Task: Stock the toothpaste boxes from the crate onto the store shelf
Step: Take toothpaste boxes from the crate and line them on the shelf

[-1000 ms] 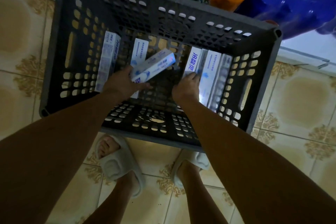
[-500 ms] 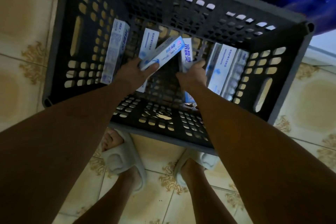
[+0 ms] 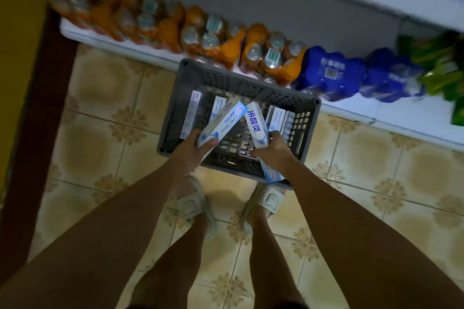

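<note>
A dark grey slotted crate point(image 3: 305, 128) stands on the tiled floor in front of my feet. My left hand point(image 3: 192, 148) grips a white and blue toothpaste box point(image 3: 222, 123) that slants up to the right above the crate. My right hand point(image 3: 272, 145) grips a second toothpaste box point(image 3: 256, 124) with blue lettering, its lower end sticking out past my wrist. Several more toothpaste boxes lie in the crate: one along the left wall point(image 3: 192, 113) and a few at the right point(image 3: 278, 118).
A low white shelf ledge point(image 3: 401, 118) runs behind the crate. On it stand orange drink multipacks point(image 3: 271, 57), blue wrapped packs point(image 3: 331, 70) and green packs point(image 3: 442, 70). A dark post point(image 3: 32, 133) rises at the left. My sandalled feet stand just behind the crate.
Both hands have lifted their boxes up out of the crate. My head has risen and pulled back, so the shelf ledge and drinks have come into view.
</note>
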